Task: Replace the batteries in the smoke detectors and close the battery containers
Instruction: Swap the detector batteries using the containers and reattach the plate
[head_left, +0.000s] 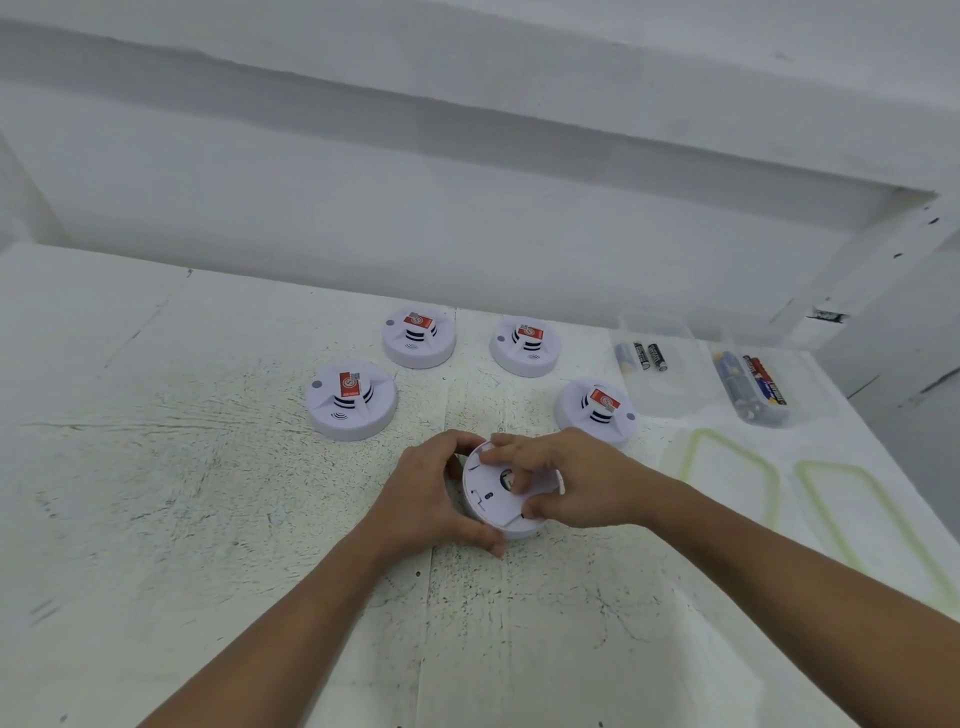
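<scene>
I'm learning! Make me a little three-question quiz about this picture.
1. How many smoke detectors sit untouched on the table?
2. True or false: both hands hold the flipped detector.
3. Which container holds fewer batteries: A, the left container, or B, the right container?

Key: 1. Four. 2. True: the left hand grips its rim and the right hand presses its back. 3. A.

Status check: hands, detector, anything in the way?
Both hands on one upturned detector: left hand grips its rim, right hand works its back. Four other detectors wait face up. Battery tubs open, lids off. Nothing blocking.
</scene>
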